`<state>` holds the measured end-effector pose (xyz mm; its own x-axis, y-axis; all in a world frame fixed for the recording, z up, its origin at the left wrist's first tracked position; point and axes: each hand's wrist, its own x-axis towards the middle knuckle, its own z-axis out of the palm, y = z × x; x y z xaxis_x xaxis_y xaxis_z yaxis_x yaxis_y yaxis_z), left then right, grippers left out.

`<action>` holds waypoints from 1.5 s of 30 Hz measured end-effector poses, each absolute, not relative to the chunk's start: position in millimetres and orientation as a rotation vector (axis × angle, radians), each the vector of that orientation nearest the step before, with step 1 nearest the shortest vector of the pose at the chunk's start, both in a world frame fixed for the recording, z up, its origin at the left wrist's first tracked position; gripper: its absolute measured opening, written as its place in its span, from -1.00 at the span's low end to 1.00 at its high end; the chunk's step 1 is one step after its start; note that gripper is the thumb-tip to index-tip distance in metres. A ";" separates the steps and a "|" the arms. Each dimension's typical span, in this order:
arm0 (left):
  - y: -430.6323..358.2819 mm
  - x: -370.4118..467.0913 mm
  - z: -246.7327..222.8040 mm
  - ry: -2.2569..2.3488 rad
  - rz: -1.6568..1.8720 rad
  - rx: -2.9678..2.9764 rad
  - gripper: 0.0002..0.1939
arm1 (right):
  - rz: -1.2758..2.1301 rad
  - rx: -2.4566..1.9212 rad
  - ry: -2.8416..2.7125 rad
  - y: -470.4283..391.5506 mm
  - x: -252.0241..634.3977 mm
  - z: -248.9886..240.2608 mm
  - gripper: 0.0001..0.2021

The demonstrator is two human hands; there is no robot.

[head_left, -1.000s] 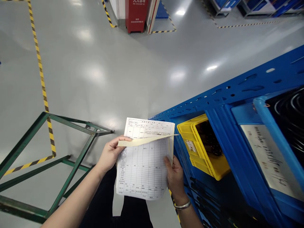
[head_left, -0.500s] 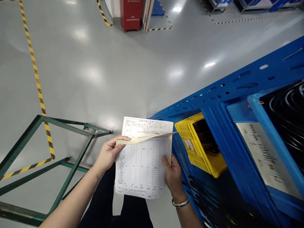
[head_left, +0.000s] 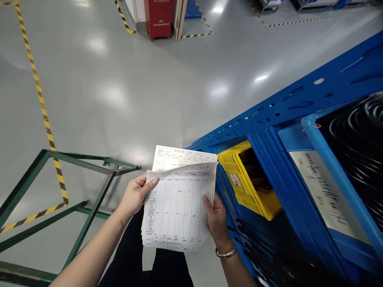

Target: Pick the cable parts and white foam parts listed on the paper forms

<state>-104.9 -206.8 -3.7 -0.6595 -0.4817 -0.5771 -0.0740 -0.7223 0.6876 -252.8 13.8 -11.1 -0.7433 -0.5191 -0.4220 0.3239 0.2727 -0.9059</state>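
Observation:
A stack of printed forms [head_left: 176,211] is held in front of my body, with ruled tables and some handwriting on the top sheet. My left hand [head_left: 136,195] pinches its upper left edge, the thumb lying on top of the page. On the right edge, my right hand [head_left: 216,215] grips the stack with its thumb on the front and its fingers behind. The top sheet's upper edge bows up, and the header of another form [head_left: 169,153] shows beyond it. A metal bracelet [head_left: 226,253] circles my right wrist.
To the right runs a blue shelf rack [head_left: 269,139] with a yellow bin [head_left: 260,203] and a blue bin of coiled black cable [head_left: 356,131]. A green metal frame [head_left: 104,199] stands at left beside striped floor tape [head_left: 40,91]. Farther off is a red cabinet [head_left: 159,20].
The raised upper sheet has come down; its pale underside no longer shows and its printed top edge does. My left thumb now lies over the page. The view has shifted slightly.

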 end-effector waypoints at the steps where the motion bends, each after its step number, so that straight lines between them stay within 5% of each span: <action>1: -206.8 -105.5 -2.8 -1.032 -2.456 1.148 -0.71 | -1.555 -0.172 1.841 14.2 -253.0 -10.5 -0.53; 15: -204.4 -114.5 7.5 -0.958 -2.487 1.213 -0.54 | -1.650 -0.105 1.635 17.5 -254.1 -5.0 -0.53; 45: -210.9 -110.4 50.2 -0.921 -2.476 1.181 -0.58 | -1.640 -0.126 1.538 14.3 -243.8 23.0 -0.56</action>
<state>-110.4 -210.9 50.2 -0.6414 -0.4654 -0.6099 -0.0460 -0.7702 0.6362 -243.8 14.3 23.0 -0.6242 -0.6281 -0.4645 0.5038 0.1308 -0.8539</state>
